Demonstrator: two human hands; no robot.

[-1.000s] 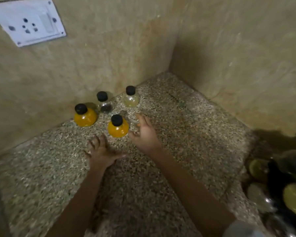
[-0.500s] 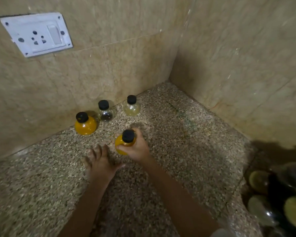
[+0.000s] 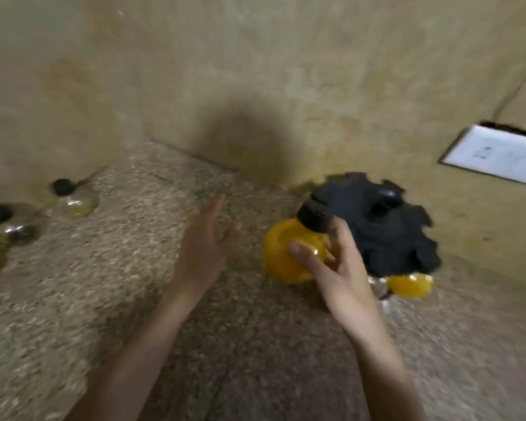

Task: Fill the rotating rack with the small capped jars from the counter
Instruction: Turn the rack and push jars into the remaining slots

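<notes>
Three counter jars (image 3: 73, 203) stand, one held jar (image 3: 281, 253), one rack (image 3: 386, 235).

The right hand (image 3: 334, 268) grips a yellow jar (image 3: 289, 253) with a black cap (image 3: 315, 215), tilted, just left of the black rack (image 3: 386, 232), which already carries a yellow jar (image 3: 410, 285) at its lower edge. The left hand (image 3: 202, 247) hovers open over the speckled counter (image 3: 119, 268). Three more capped jars (image 3: 73, 200) stand at far left along the wall (image 3: 255, 71).
</notes>
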